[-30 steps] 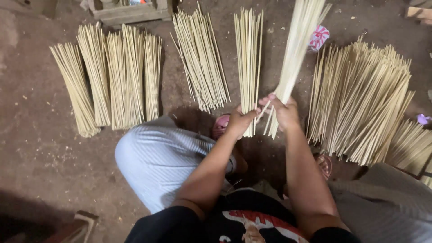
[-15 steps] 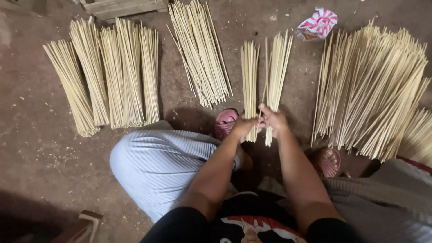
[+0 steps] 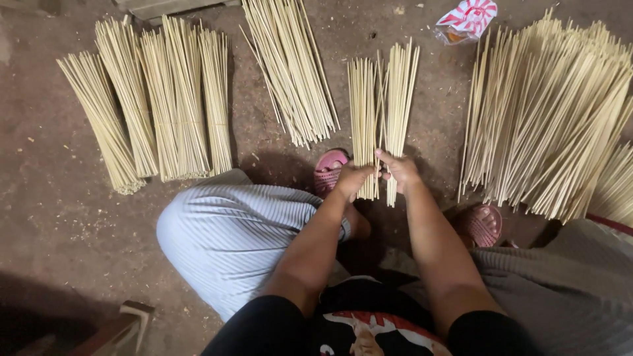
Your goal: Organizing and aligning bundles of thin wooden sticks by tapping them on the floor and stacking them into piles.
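Note:
Two small bundles of pale thin sticks lie side by side on the dirt floor in front of me. My left hand grips the near end of the left bundle. Beside it, my right hand holds the near end of the right bundle. Both bundles point away from me and almost touch.
More stick bundles lie at the far left and centre; a large loose pile spreads on the right. A red-and-white wrapper lies at the top. Pink sandals are on my feet. A wooden piece is at bottom left.
The long bundle that my right hand held upright a second ago now lies flat on the floor beside the left one. Both hands have come down to the bundles' near ends.

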